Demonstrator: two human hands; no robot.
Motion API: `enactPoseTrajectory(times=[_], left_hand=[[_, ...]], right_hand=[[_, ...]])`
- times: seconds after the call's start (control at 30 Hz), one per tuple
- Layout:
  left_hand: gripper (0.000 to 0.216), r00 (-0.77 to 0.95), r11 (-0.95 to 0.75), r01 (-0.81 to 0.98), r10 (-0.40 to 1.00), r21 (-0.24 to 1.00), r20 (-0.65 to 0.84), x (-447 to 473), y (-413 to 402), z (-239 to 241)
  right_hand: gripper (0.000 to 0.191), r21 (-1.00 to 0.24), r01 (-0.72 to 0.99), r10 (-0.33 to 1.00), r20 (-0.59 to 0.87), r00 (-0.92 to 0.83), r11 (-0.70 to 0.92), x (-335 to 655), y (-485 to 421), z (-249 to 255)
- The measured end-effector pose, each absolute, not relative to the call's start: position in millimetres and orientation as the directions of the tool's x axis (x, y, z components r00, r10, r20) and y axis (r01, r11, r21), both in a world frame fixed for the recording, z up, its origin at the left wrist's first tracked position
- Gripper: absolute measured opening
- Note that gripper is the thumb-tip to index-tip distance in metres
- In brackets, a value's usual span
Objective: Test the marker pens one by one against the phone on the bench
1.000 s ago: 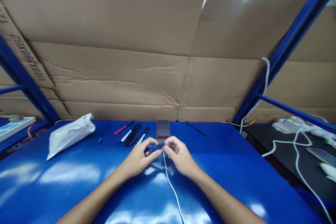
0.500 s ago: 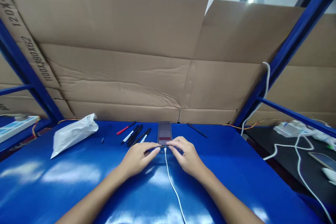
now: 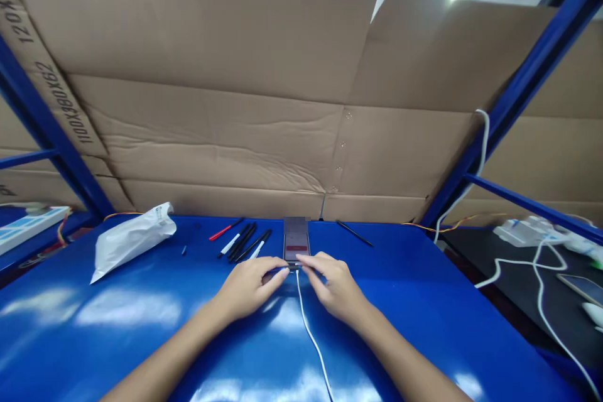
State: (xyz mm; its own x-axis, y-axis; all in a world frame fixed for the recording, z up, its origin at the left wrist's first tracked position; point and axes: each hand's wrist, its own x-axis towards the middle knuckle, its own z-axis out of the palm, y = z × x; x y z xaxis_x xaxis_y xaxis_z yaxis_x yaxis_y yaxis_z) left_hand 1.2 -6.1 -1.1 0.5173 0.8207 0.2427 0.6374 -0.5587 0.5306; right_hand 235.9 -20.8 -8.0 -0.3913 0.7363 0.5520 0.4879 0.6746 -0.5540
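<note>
Grip [image 3: 281, 271] narrow, both hands pinching a small dark piece [image 3: 293, 267] near the far edge of the blue table [image 3: 424, 333]

Along that edge sit a white plastic bag [image 3: 132, 242] and black and red pens [image 3: 242, 242]; then the left hand [image 3: 247, 287], an upright phone [image 3: 296, 242] behind the pinch, a white cable [image 3: 307, 326] trailing toward the near edge, and the right hand [image 3: 333, 286].

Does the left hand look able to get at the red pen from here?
Probably yes: the left hand has a free path across the blue table. Only the white pen lies nearer, flat, so the hand could likely pass over it.
</note>
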Motion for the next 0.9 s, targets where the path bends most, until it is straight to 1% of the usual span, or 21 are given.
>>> enactPoseTrajectory(times=[0.1, 0.17, 0.3, 0.43, 0.53, 0.67, 0.77, 0.9], left_hand=[[0.033, 0.520, -0.548, 0.648, 0.826, 0.530, 0.218, -2, -2, -3], [0.032, 0.505, -0.525, 0.675, 0.841, 0.518, 0.193, -9, 4, -7], [0.029, 0.475, -0.482, 0.769, 0.870, 0.419, 0.130, -26, 21, -16], [0.022, 0.498, -0.482, 0.765, 0.863, 0.428, 0.084, -34, 28, -19], [0.021, 0.500, -0.490, 0.768, 0.861, 0.412, 0.091, -33, 28, -20], [0.021, 0.495, -0.501, 0.781, 0.860, 0.372, 0.120, -29, 25, -17], [0.024, 0.494, -0.506, 0.786, 0.859, 0.354, 0.131, -27, 21, -15], [0.028, 0.507, -0.522, 0.779, 0.850, 0.347, 0.140, -24, 16, -12]], right_hand=[[0.031, -0.606, 0.499, 0.785, 0.508, -0.356, 0.619, 237, -21, -7], [0.029, -0.617, 0.499, 0.791, 0.519, -0.322, 0.608, 240, -19, -5], [0.026, -0.560, 0.525, 0.753, 0.592, -0.288, 0.641, 246, -16, 1], [0.026, -0.539, 0.574, 0.767, 0.577, -0.282, 0.617, 249, -13, 1], [0.023, -0.493, 0.663, 0.806, 0.503, -0.312, 0.564, 255, -10, -2], [0.017, -0.374, 0.777, 0.856, 0.334, -0.395, 0.505, 267, -8, -6], [0.019, -0.363, 0.790, 0.868, 0.259, -0.424, 0.494, 269, -7, -8], [0.016, -0.371, 0.769, 0.854, 0.235, -0.465, 0.521, 266, -7, -12]])
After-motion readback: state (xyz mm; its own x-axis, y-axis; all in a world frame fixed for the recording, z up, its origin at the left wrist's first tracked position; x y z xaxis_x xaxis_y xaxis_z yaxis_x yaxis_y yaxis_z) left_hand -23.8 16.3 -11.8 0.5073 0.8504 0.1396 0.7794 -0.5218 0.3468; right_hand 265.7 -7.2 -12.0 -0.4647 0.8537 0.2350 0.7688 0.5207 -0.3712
